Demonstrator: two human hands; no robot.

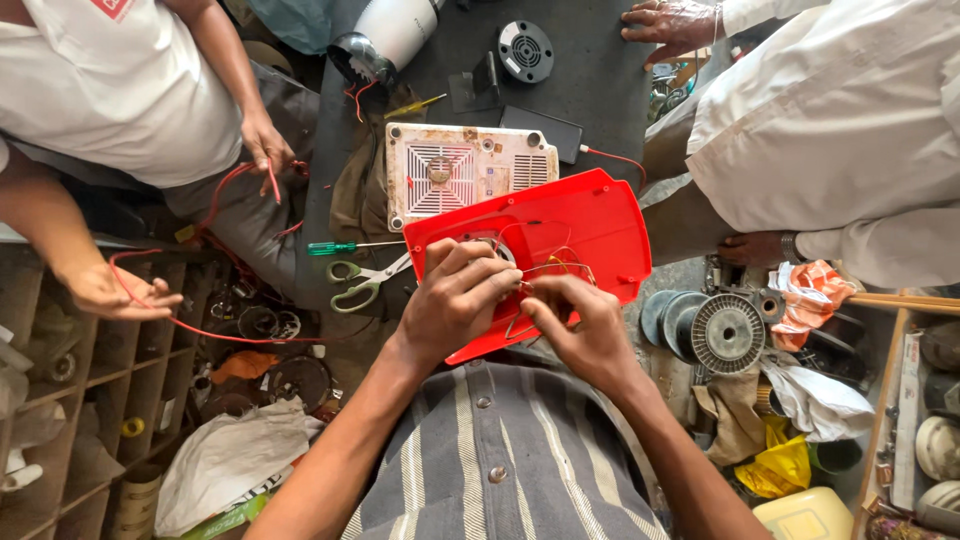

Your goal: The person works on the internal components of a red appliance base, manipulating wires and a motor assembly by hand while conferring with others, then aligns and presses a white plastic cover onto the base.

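1. Two hands are working thin wires against a red plastic panel [590, 225] resting on the person's lap.
2. Left hand [455, 300] is pinching wire [560, 268]; right hand [585, 325] is gripping it too.
3. Keeping fingertips close and the panel steady seems wise.

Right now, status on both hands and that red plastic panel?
Left hand and right hand both pinching thin wire on the red plastic panel. Panel lies tilted over the white vented appliance base. Green-handled scissors alongside, not obstructing.
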